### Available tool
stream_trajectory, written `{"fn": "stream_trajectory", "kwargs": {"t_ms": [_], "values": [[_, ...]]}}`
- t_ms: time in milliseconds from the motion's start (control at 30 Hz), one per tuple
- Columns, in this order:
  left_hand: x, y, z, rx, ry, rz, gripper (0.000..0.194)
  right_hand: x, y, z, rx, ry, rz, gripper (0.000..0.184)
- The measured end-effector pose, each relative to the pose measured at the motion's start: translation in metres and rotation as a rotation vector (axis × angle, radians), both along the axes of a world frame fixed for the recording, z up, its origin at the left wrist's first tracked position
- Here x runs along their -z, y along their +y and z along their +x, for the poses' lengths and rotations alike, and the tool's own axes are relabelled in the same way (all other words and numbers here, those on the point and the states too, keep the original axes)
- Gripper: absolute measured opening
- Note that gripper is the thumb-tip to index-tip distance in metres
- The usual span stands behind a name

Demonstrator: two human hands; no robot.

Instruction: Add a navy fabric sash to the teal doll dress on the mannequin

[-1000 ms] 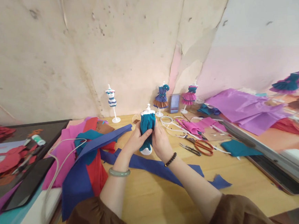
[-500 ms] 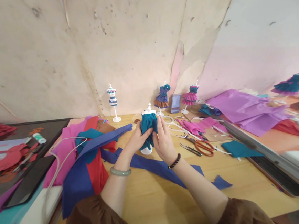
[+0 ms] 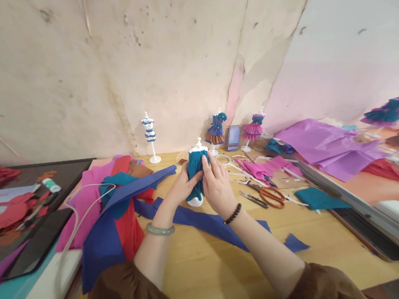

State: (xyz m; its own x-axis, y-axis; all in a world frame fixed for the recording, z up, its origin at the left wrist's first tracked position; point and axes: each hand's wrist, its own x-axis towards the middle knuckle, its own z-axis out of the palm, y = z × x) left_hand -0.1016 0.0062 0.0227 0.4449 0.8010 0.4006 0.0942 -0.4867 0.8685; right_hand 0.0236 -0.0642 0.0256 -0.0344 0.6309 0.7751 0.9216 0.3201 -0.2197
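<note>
A small white dress-form mannequin (image 3: 199,146) stands upright at the middle of the table, its neck and round base showing. Gathered teal fabric (image 3: 195,162) wraps its body. My left hand (image 3: 181,186) grips the fabric from the left, thumb across the front. From the right, my right hand (image 3: 219,189) presses on the cloth, fingers bent around its front and side. Both hands partly hide the lower fabric. A long blue fabric strip (image 3: 205,220) lies beneath my forearms.
Three dressed mini mannequins stand by the wall, one in a striped outfit (image 3: 149,130). Orange-handled scissors (image 3: 272,196) and thread snips (image 3: 253,199) lie to the right, near a teal cloth piece (image 3: 322,198). Blue, red and pink fabrics (image 3: 102,249) and a white cable (image 3: 74,207) are at left.
My right hand's fingers have moved left and bent onto the front of the teal fabric. My left hand keeps its hold, and the mannequin stays in place.
</note>
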Motion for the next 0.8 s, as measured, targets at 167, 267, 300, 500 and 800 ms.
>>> {"fn": "stream_trajectory", "kwargs": {"t_ms": [167,267,300,500,800], "values": [[-0.003,-0.001,-0.003,-0.012,0.031,-0.001,0.051,0.007,0.002,0.007,-0.156,0.265,-0.003,0.054],[-0.004,-0.001,-0.004,-0.008,0.046,0.0,0.054,0.013,0.01,0.014,-0.248,0.555,-0.079,0.054],[-0.004,-0.001,-0.005,-0.002,0.048,0.002,0.054,0.014,0.013,0.015,-0.279,0.62,-0.117,0.054],[0.0,0.0,-0.004,0.001,0.081,0.016,0.049,0.007,0.022,0.006,-0.451,0.645,-0.247,0.046],[-0.024,-0.008,-0.019,0.041,0.271,0.077,0.075,0.003,0.017,0.001,-0.401,0.699,-0.253,0.062]]}}
